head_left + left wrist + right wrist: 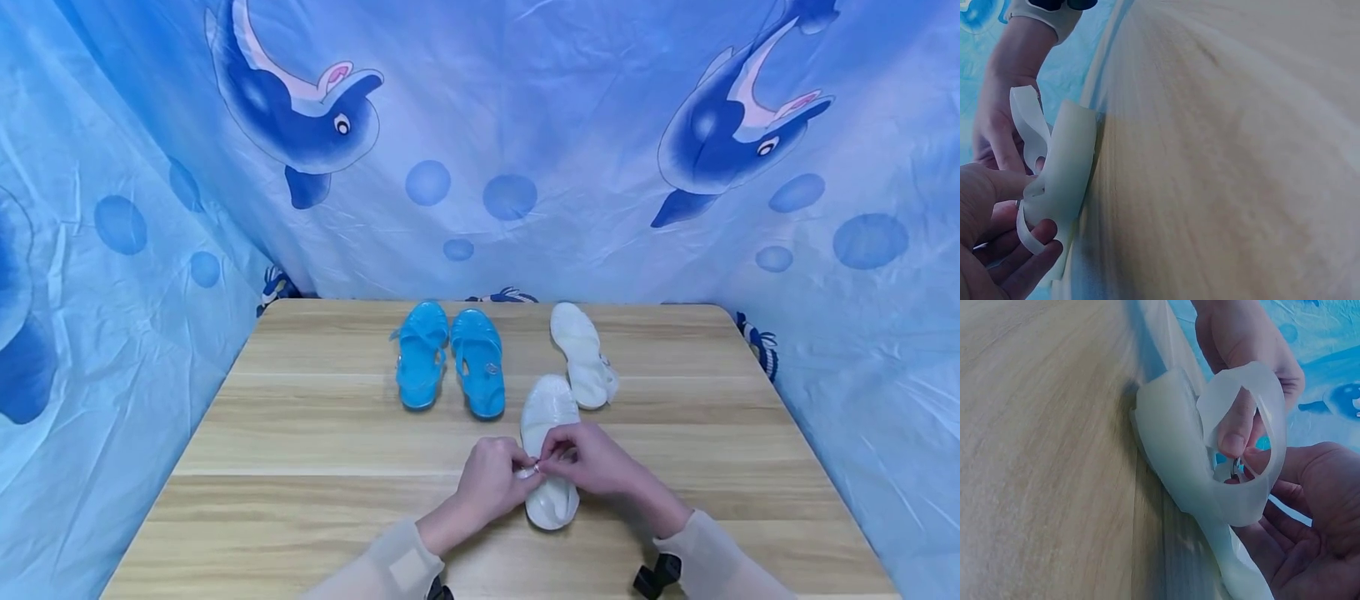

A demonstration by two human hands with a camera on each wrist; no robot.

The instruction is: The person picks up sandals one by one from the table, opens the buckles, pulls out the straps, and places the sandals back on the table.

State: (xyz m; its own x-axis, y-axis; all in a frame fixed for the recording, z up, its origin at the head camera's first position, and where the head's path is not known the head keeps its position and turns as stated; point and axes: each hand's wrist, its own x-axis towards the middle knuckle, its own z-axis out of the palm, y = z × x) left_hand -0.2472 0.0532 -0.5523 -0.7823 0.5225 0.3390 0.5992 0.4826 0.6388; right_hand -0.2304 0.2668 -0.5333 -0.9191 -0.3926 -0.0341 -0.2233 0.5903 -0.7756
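Observation:
A white sandal (550, 406) lies sole-down on the table, its toe pointing away from me. Both hands meet over its ankle strap (1274, 434), which arches above the heel part. My left hand (491, 477) pinches the strap at the small metal buckle (1235, 467), the thumb close against it. From the other side, my right hand (596, 460) pinches the strap by the same buckle. A loose strap end (1027, 232) curls out by the left fingers. Fingers partly cover the buckle, so whether it is fastened cannot be told.
The second white sandal (581, 354) lies just beyond, its strap out to the right. Two blue sandals (420, 367) (480, 367) stand side by side at the back left. Blue dolphin-print curtains (480, 125) border the wooden table (300, 433) at the back and sides.

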